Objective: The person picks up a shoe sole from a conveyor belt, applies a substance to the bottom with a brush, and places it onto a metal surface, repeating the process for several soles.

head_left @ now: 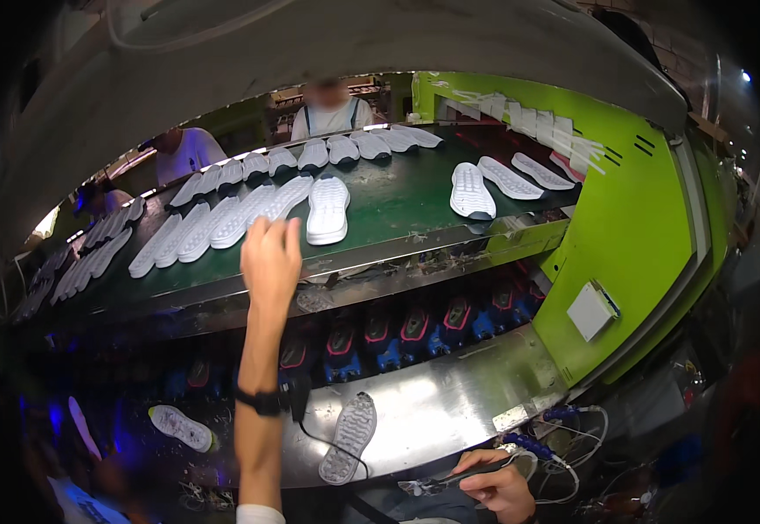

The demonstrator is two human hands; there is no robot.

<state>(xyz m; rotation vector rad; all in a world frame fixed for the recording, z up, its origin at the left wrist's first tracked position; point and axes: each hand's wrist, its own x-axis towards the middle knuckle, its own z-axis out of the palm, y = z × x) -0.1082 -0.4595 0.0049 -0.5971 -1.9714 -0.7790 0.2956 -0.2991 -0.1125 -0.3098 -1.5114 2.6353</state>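
Observation:
My left hand (pixel 272 255) reaches out over the near edge of a green conveyor belt (pixel 397 205). Its thumb and forefinger are apart, at the near end of a white shoe sole (pixel 286 197) in a slanted row. Whether the fingertips touch that sole I cannot tell. Just right of the hand lies another white sole (pixel 328 210). Low in the view, my right hand (pixel 495 489) is closed round the dark handle of a brush (pixel 463 476), its pale tip pointing left. A grey sole (pixel 349 438) rests on the metal shelf (pixel 424 406) between my arms.
Several dark shoe uppers with pink trim (pixel 415 325) stand under the belt. A green machine panel (pixel 629 236) bounds the right side, with hoses (pixel 563 445) below. One white sole (pixel 181 428) lies lower left. Across the belt stands a person (pixel 332 113).

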